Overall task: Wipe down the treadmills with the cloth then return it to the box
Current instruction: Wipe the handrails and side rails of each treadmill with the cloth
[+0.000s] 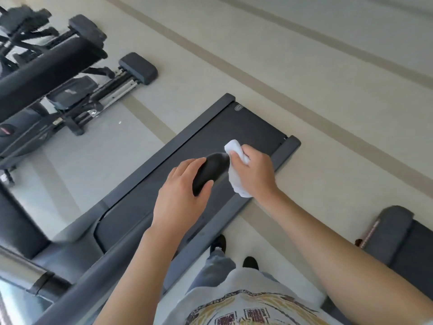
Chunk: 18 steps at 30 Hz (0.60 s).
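1. A treadmill (pixel 234 137) is seen from above, its dark belt running from the near left toward the far right, with grey side rails along both edges.
2. A black handrail end (pixel 210 172) stands over the belt, in the middle of the view.
3. The handrail end is gripped by the left hand (pixel 180 195), whose fingers are curled over its top while the thumb is set against its near side.
4. A white cloth (pixel 236 165) is held bunched in the right hand (pixel 253 170), with the fingers closed round it.
5. The cloth is pressed against the right side of the handrail end; one part sticks out above the hand on the far side and another hangs below it on the near side.
6. The two hands are just beside each other, with the handrail end between them.
7. Both forearms are bare and reach in from the near edge.
8. A light printed shirt (pixel 253 301), grey trousers and dark shoes (pixel 250 262) are seen at the near edge, on the pale floor (pixel 304 66) to the right of the treadmill.
9. A second treadmill's rear end (pixel 398 231) lies at the near right.
10. Another exercise machine (pixel 70 85) stands at the far left.
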Motion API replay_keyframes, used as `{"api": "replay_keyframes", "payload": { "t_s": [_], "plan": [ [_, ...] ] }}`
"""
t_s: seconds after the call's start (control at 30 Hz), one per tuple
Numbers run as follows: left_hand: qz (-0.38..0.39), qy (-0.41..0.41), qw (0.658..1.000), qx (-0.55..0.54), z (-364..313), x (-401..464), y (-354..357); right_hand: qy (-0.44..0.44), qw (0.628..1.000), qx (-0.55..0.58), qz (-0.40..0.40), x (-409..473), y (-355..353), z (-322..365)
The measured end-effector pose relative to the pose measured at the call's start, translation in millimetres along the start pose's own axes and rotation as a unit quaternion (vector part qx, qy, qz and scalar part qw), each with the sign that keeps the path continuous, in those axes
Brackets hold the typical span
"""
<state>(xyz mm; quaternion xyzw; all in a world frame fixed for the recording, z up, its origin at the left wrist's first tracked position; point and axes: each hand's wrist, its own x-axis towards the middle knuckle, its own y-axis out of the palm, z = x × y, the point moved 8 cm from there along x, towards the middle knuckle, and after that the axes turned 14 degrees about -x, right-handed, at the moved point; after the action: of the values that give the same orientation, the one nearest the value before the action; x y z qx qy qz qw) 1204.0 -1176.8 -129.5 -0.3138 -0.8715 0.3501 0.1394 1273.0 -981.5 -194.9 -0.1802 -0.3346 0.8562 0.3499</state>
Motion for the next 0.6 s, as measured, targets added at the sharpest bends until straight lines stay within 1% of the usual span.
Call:
{"api": "replay_keyframes", "payload": {
  "t_s": [0.13,0.2,0.23,0.3,0.37,0.47,0.53,0.6],
  "plan": [
    [-0.022,-0.029,0.998,-0.052,3.1,11.0,-1.0,-0.092,0.995,0.004,-0.043,-4.2,-4.8,41.0],
    [-0.031,-0.028,0.998,-0.050,2.2,9.5,-1.7,-0.119,0.992,-0.006,-0.028,2.7,0.6,62.0],
    [-0.032,-0.026,0.998,-0.048,1.6,9.3,-1.4,-0.114,0.993,-0.006,-0.007,9.3,4.9,67.7],
    [-0.034,-0.028,0.998,-0.044,1.7,9.0,-1.1,-0.086,0.994,0.024,0.060,25.7,15.8,67.9],
    [-0.038,-0.028,0.998,-0.036,1.1,9.1,-2.0,-0.052,0.990,0.051,0.124,44.4,23.7,58.1],
    [-0.040,-0.019,0.999,-0.022,-1.2,7.8,-2.7,0.006,0.982,0.046,0.185,62.1,33.4,33.5],
    [-0.039,-0.017,0.999,-0.018,-2.6,6.9,-2.7,0.016,0.979,0.043,0.201,61.3,37.7,26.2],
    [-0.043,-0.014,0.999,-0.017,-2.7,6.8,-2.8,-0.007,0.984,0.039,0.175,54.5,33.9,28.9]
  ]
}}
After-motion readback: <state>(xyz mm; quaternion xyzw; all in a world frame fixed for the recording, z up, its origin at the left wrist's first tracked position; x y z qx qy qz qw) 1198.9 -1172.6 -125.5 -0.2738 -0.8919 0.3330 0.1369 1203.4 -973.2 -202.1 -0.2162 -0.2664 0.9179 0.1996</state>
